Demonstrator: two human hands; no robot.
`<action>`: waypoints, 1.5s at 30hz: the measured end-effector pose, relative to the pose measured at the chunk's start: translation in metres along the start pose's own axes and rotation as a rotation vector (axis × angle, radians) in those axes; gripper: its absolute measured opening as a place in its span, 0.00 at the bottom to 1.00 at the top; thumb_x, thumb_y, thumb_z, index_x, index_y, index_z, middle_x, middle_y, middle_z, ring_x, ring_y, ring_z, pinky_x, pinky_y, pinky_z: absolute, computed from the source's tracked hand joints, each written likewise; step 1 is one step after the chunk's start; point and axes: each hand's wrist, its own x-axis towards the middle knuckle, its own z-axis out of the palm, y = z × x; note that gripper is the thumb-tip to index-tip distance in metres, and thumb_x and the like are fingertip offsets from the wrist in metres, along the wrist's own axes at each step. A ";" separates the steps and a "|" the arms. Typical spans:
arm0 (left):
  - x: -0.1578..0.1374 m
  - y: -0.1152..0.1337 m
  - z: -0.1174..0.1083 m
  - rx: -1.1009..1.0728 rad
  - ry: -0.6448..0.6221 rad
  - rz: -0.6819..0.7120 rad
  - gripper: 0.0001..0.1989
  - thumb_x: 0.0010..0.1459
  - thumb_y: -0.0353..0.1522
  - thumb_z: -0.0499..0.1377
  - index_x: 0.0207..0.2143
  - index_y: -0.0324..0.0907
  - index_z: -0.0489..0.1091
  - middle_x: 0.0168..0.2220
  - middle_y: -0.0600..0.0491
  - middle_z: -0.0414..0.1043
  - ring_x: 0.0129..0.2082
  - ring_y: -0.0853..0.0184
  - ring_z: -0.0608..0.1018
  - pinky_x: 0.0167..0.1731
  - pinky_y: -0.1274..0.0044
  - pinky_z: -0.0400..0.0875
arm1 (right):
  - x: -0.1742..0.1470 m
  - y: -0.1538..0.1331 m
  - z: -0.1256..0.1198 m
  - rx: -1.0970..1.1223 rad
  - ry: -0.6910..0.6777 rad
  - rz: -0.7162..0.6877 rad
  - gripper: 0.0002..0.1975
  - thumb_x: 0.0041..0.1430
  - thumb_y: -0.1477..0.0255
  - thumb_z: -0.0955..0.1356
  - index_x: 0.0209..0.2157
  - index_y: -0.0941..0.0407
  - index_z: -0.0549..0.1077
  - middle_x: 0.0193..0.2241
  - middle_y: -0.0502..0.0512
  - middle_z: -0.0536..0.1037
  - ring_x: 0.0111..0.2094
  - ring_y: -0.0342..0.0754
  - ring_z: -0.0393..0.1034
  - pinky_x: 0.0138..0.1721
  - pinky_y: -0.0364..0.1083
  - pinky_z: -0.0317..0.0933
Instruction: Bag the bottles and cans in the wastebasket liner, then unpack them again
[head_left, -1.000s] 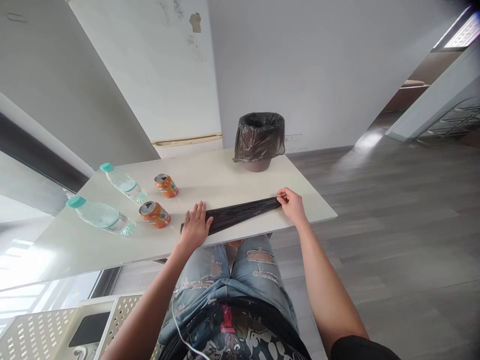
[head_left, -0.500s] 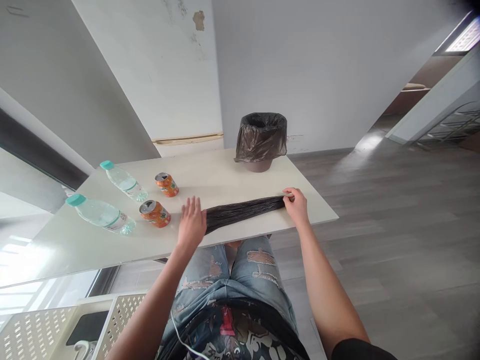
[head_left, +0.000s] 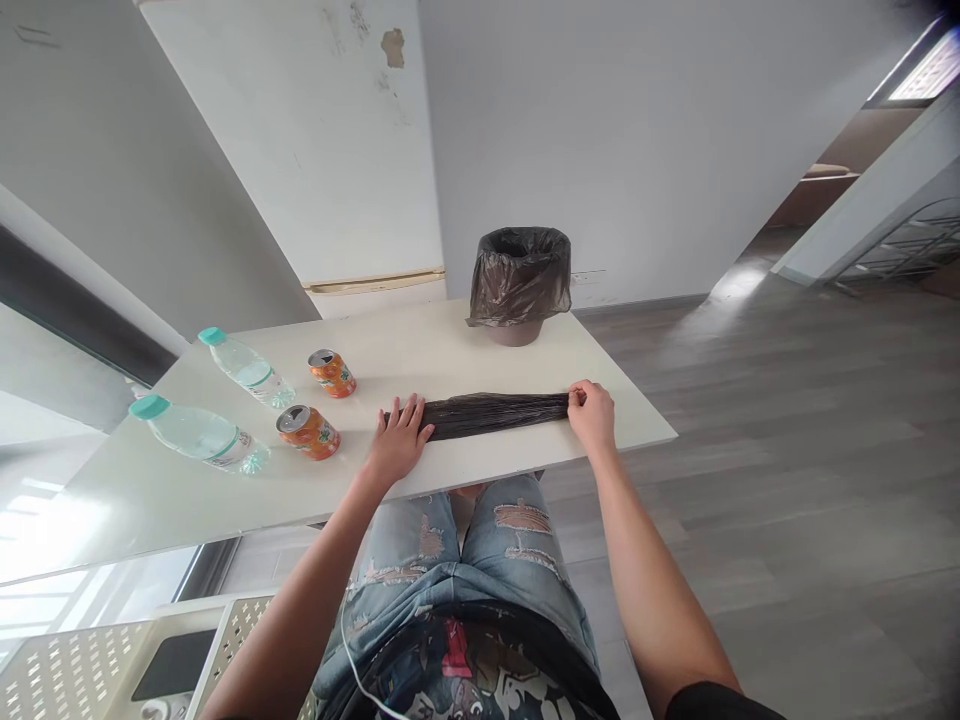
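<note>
A black plastic bag [head_left: 495, 414], gathered into a long flat strip, lies across the white table [head_left: 480, 470] near its front edge. My left hand [head_left: 400, 440] rests flat on the strip's left end with its fingers spread. At the other end, my right hand [head_left: 592, 412] pinches the bag between thumb and fingers. Left of my left hand stand two orange cans, the nearer can [head_left: 308, 432] and the farther can [head_left: 332, 373].
Two clear bottles with teal caps, a near bottle [head_left: 202, 437] and a far bottle [head_left: 247, 367], are at the table's left. At the back stands a bin [head_left: 517, 285] lined with a dark bag. A perforated white basket [head_left: 82, 665] is at lower left.
My left hand has moved slightly right and now presses on the bag's left end. That end has shifted away from the table's front edge. My right hand keeps its pinch.
</note>
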 end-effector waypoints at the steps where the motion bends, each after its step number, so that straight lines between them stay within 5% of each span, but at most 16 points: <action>1: 0.002 0.001 -0.002 -0.001 0.022 -0.012 0.33 0.76 0.44 0.43 0.76 0.39 0.55 0.76 0.40 0.53 0.76 0.42 0.54 0.71 0.45 0.53 | 0.000 0.000 0.000 0.021 -0.006 -0.006 0.10 0.61 0.73 0.62 0.37 0.55 0.75 0.35 0.58 0.74 0.37 0.54 0.68 0.44 0.51 0.62; 5: 0.013 0.043 -0.007 -0.061 0.108 0.005 0.33 0.76 0.41 0.42 0.75 0.32 0.54 0.76 0.35 0.51 0.78 0.44 0.51 0.73 0.48 0.52 | -0.001 -0.003 -0.001 0.025 -0.014 -0.001 0.12 0.61 0.75 0.61 0.39 0.55 0.75 0.37 0.60 0.73 0.40 0.55 0.67 0.45 0.51 0.62; 12: 0.059 0.192 0.008 -0.172 0.114 0.408 0.33 0.76 0.38 0.41 0.74 0.28 0.54 0.77 0.37 0.50 0.78 0.50 0.50 0.76 0.58 0.49 | -0.005 -0.014 -0.002 -0.371 0.026 0.042 0.12 0.68 0.67 0.63 0.38 0.58 0.76 0.39 0.67 0.74 0.42 0.61 0.65 0.43 0.53 0.58; 17: 0.085 0.226 0.022 -0.190 0.031 0.444 0.32 0.76 0.38 0.41 0.74 0.30 0.56 0.75 0.38 0.54 0.77 0.50 0.55 0.74 0.58 0.52 | -0.007 -0.022 -0.005 -0.490 -0.123 0.014 0.16 0.72 0.67 0.63 0.38 0.59 0.79 0.41 0.69 0.76 0.44 0.60 0.68 0.42 0.52 0.57; 26: 0.081 0.188 0.034 -0.212 0.022 0.364 0.35 0.76 0.44 0.40 0.75 0.30 0.54 0.77 0.39 0.50 0.77 0.52 0.54 0.75 0.55 0.49 | -0.006 -0.021 -0.002 -0.510 -0.141 0.009 0.17 0.74 0.66 0.61 0.39 0.57 0.80 0.42 0.67 0.76 0.44 0.59 0.67 0.41 0.51 0.56; 38: 0.033 0.040 0.019 -0.109 0.056 0.060 0.33 0.75 0.40 0.41 0.75 0.32 0.55 0.76 0.38 0.52 0.76 0.51 0.57 0.74 0.55 0.53 | -0.006 -0.018 -0.001 -0.493 -0.149 0.006 0.19 0.75 0.66 0.60 0.38 0.57 0.79 0.41 0.68 0.75 0.44 0.60 0.66 0.41 0.52 0.55; 45: 0.002 -0.017 0.019 -0.060 0.060 -0.093 0.33 0.75 0.41 0.41 0.75 0.32 0.54 0.76 0.36 0.53 0.76 0.49 0.58 0.72 0.51 0.55 | -0.006 -0.015 -0.002 -0.482 -0.161 -0.003 0.20 0.75 0.66 0.59 0.36 0.57 0.77 0.40 0.68 0.74 0.43 0.60 0.66 0.42 0.53 0.57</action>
